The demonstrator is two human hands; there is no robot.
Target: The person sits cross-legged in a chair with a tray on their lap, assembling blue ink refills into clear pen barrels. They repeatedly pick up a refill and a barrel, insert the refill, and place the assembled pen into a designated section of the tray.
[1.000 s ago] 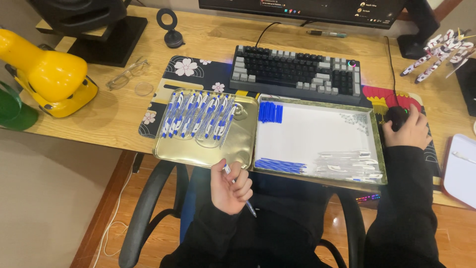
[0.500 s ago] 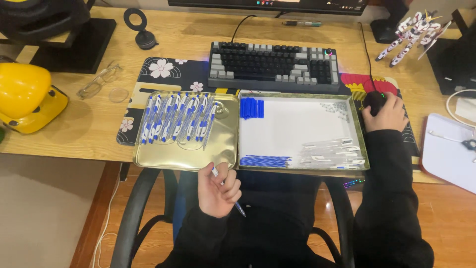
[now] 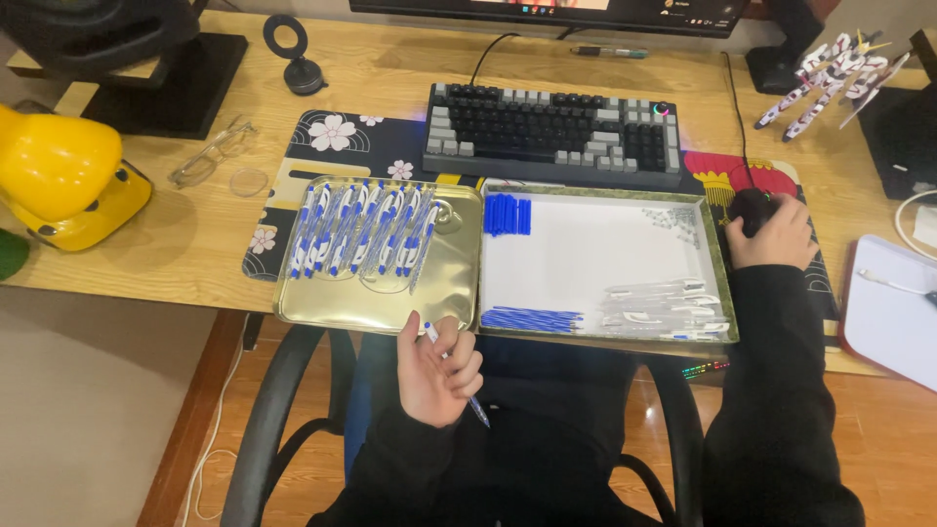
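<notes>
My left hand (image 3: 437, 371) holds a blue-and-white pen (image 3: 451, 374) just below the front edge of the desk, near the gold tray (image 3: 376, 308). That tray carries several finished blue-and-white pens (image 3: 363, 229) in a row. My right hand (image 3: 773, 234) rests on a black computer mouse (image 3: 750, 209) to the right of the white-lined tray (image 3: 586, 244). In the white tray lie blue caps (image 3: 508, 214), blue refills (image 3: 532, 319), clear pen barrels (image 3: 664, 307) and small springs (image 3: 680, 221).
A keyboard (image 3: 551, 134) sits behind the trays on a flowered desk mat (image 3: 337, 137). Glasses (image 3: 210, 154), a yellow lamp (image 3: 63, 176) and a black stand (image 3: 293, 59) are at left. A model figure (image 3: 830, 73) and a white tablet (image 3: 893, 312) are at right.
The view has shifted slightly. My left hand has risen a little toward the gold tray with the pen. My right hand stays on the mouse.
</notes>
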